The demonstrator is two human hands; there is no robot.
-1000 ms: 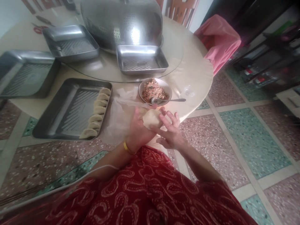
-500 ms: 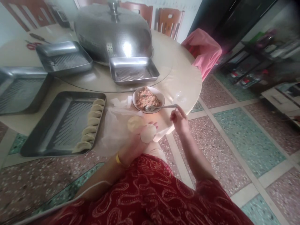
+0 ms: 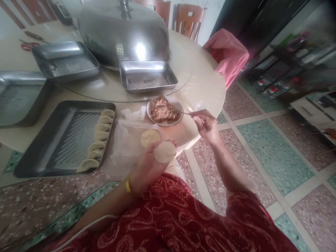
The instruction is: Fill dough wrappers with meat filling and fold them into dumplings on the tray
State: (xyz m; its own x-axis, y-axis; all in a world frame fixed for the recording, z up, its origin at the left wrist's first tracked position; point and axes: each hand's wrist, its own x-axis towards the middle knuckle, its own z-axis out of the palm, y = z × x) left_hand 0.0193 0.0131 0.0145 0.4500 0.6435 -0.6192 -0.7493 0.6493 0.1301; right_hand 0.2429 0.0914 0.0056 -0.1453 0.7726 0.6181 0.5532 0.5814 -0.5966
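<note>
Here, filling the upper left of the frame, a round pale surface (image 3: 207,91) under a big domed steel cover (image 3: 123,31), ringed by steel trays; nearest tray (image 3: 52,140) at left centre, holding a column of folded dumplings (image 3: 97,140) along its right edge. Beyond, wooden chairs at the top, a pink cloth (image 3: 227,52) over one at upper right, speckled tiled floor (image 3: 262,147) across the right and bottom. At centre, a bowl of minced filling (image 3: 164,111) near the surface's edge, beside a crumpled plastic sheet (image 3: 128,140). Just below the bowl, left hand (image 3: 147,168) palm up, fingers spread flat under a round wrapper (image 3: 165,152), a second wrapper (image 3: 149,137) touching it at upper left. Right of the bowl, right hand (image 3: 207,124), fingers pinching the handle end of a spoon (image 3: 183,113), long axis running left into the filling, bowl end hidden in the mince. Wrapper below and left of the spoon, nearer the left hand.
</note>
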